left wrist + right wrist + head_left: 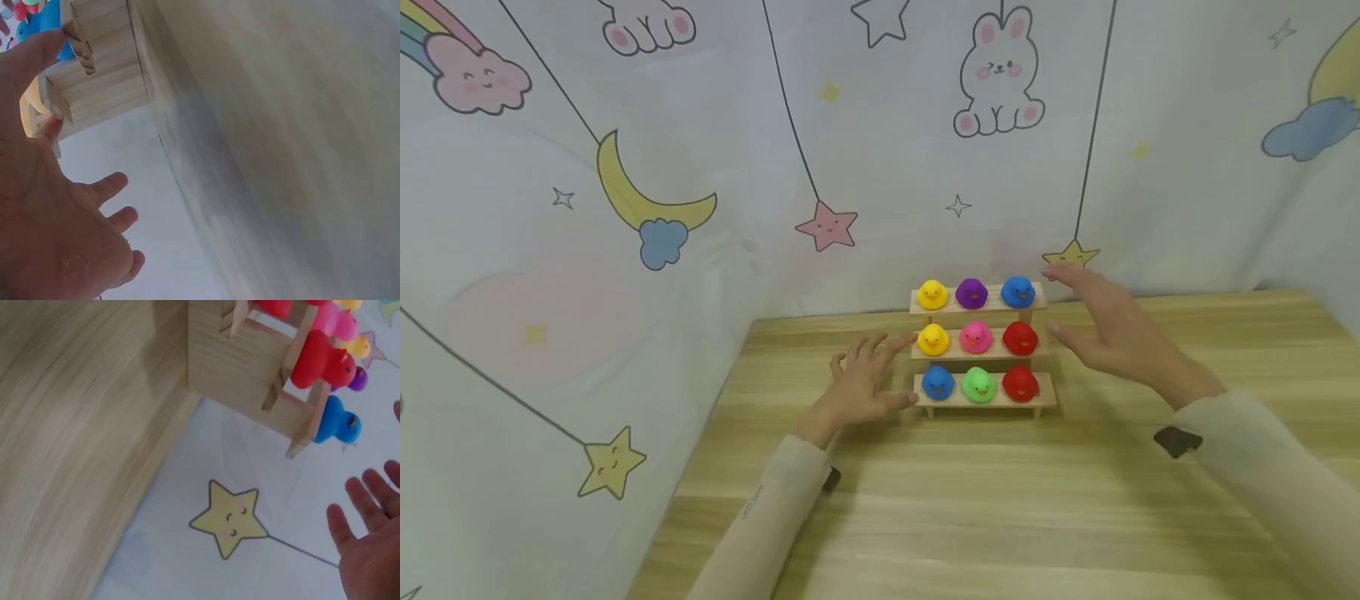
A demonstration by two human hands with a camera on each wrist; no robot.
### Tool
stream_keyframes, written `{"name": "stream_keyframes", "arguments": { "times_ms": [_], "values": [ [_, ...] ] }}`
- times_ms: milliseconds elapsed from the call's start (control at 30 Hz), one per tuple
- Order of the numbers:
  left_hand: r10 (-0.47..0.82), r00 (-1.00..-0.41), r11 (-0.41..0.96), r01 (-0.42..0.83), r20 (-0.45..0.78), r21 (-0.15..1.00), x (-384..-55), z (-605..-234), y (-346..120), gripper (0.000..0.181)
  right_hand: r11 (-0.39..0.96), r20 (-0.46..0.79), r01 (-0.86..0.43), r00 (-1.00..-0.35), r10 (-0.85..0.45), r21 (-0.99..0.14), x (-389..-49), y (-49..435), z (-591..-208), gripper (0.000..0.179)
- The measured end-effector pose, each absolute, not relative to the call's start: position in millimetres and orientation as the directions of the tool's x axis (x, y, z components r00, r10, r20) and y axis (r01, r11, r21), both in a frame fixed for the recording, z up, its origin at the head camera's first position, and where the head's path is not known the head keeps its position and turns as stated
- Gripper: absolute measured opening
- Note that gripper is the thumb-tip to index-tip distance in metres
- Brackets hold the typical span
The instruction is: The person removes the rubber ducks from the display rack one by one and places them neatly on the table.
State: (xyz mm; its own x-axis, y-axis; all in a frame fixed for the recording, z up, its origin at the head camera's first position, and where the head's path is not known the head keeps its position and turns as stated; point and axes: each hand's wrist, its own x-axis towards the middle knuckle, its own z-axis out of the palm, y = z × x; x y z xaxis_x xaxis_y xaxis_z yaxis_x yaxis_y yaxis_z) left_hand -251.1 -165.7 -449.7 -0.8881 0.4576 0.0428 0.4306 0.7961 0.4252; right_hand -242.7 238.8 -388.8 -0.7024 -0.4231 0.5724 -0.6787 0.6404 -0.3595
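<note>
A small wooden three-tier rack (1047, 392) stands on the table, with three rubber ducks on each tier. On the top sit a yellow duck (932, 295), a purple duck (972, 293) and a blue duck (1018, 292). The middle tier bears yellow, pink (976, 337) and red ducks; the bottom one has blue, green (979, 385) and red. My left hand (861, 387) is spread at the rack's left side, thumb and forefinger touching the tier ends. Beside the right side, my right hand (1112, 329) is raised with relaxed fingers, holding nothing; the right wrist view shows it apart from the rack.
The wood-grain table (985, 508) extends in front of the rack and to both sides. Close behind the rack hangs a white cloth backdrop (895, 158) printed with stars, moons and rabbits.
</note>
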Motion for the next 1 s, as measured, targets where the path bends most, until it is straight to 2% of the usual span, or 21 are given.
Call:
{"name": "stream_keyframes", "arguments": {
  "times_ms": [200, 400, 567, 733, 1000],
  "values": [
    [0.47, -0.881, 0.768, 0.377, -0.055, 0.518, -253.0, -449.7, -165.8, 0.102, 0.62, 0.641, -0.695, -0.67, -0.374, -0.365, -258.7, 226.3, -388.7, 0.056],
    [0.504, -0.861, 0.693, 0.355, -0.069, 0.627, -255.8, -460.4, -169.2, 0.102, 0.627, 0.619, -0.642, -0.723, -0.306, -0.441, -268.3, 219.4, -391.4, 0.05],
    [0.506, -0.861, 0.691, 0.37, -0.05, 0.62, -255.7, -463.9, -170.6, 0.103, 0.663, 0.574, -0.594, -0.765, -0.293, -0.455, -272.7, 212.9, -389.0, 0.049],
    [0.508, -0.86, 0.695, 0.379, -0.046, 0.611, -256.4, -465.0, -170.0, 0.101, 0.639, 0.54, -0.582, -0.789, -0.293, -0.503, -277.6, 206.2, -389.4, 0.045],
    [0.485, -0.871, 0.708, 0.339, -0.078, 0.619, -254.2, -464.0, -169.9, 0.102, 0.609, 0.551, -0.599, -0.78, -0.297, -0.52, -281.6, 199.9, -394.7, 0.04]
  ]
}}
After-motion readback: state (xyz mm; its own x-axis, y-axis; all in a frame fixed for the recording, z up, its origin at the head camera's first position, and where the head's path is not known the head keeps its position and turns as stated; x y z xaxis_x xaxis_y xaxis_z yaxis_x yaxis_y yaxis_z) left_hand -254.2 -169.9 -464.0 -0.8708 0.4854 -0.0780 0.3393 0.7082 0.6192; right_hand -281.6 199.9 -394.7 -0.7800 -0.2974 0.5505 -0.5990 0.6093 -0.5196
